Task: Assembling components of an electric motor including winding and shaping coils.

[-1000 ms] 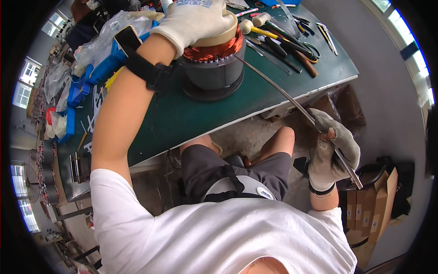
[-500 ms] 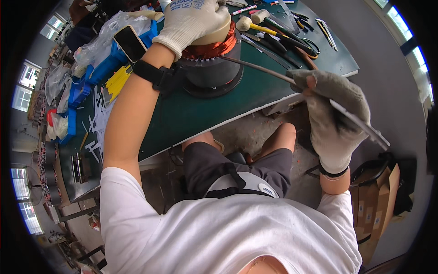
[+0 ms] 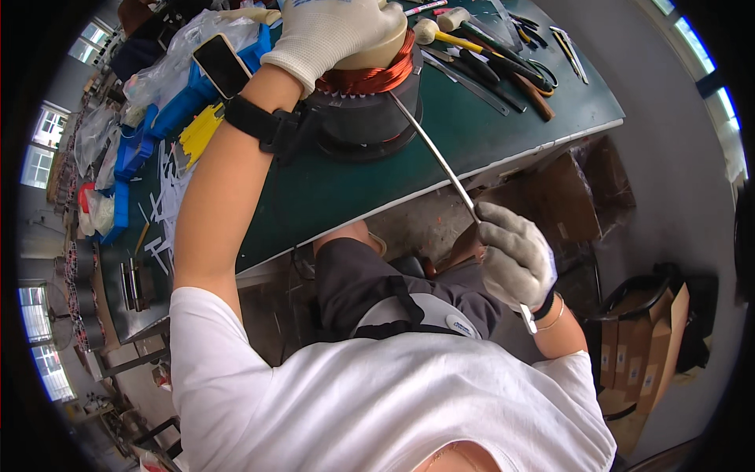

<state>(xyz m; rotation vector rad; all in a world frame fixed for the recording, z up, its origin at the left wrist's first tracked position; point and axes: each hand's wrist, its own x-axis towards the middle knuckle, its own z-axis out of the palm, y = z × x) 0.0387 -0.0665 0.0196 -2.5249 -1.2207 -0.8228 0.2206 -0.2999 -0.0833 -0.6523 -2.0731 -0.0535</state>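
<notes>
A dark cylindrical motor stator with copper wire windings and a cream ring around its top stands on a green-topped workbench. My left hand, in a white knitted glove, lies over the ring with its fingers bent around it. Some fingertips are cut off at the top edge. My right hand, in a soiled grey-white glove, is closed around a long thin metal rod. The rod slants up to the left, its tip at the lower edge of the windings. Its other end pokes out below my palm.
Mallets, pliers and several other hand tools lie on the right of the bench. To the left are blue bins, plastic bags, yellow strips and white strips. Cardboard boxes stand on the floor at right.
My right hand has come down and left, nearer my body, turning the rod to a steeper slant. The rod's tip stays at the windings. My left hand has shifted slightly on the ring.
</notes>
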